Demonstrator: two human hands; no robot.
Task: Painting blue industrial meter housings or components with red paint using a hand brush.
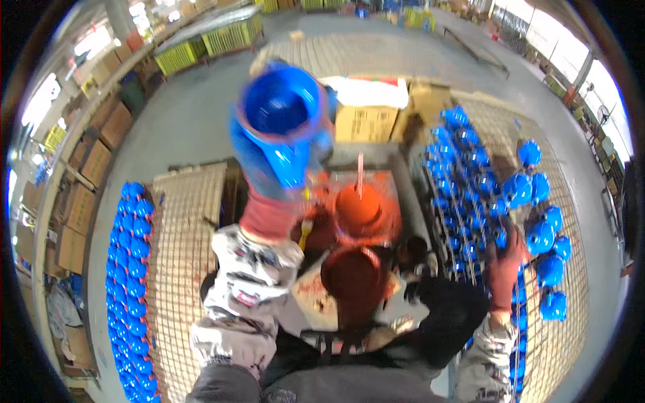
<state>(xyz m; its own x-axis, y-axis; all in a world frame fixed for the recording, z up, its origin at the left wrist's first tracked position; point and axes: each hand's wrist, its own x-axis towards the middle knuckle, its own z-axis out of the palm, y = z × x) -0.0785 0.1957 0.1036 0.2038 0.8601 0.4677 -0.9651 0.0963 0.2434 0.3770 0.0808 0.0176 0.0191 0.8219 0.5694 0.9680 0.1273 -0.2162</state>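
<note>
Raised in front of me, my left hand [252, 161] in a blue glove with a reddish cuff grips a glossy blue housing [283, 161]. This part has a round open mouth facing up and a narrower neck toward me; motion blurs it, and some of my fingers are hidden. At the right, my right hand [505, 262] in a reddish glove reaches into the rack, its fingers curled round a small blue housing [499, 236]. Between my arms stand an orange-red round tub [357, 209] with a stick upright in it and a darker red pot [353, 275] nearer me.
Rows of blue housings [463, 158] fill the right wire rack [571, 282], with several loose ones along its outer side. A wire mesh table [185, 255] stands left, blue housings [131, 269] lining its outer edge. Cardboard boxes [366, 124] sit ahead. A yellow-handled brush [306, 232] lies beside the tub.
</note>
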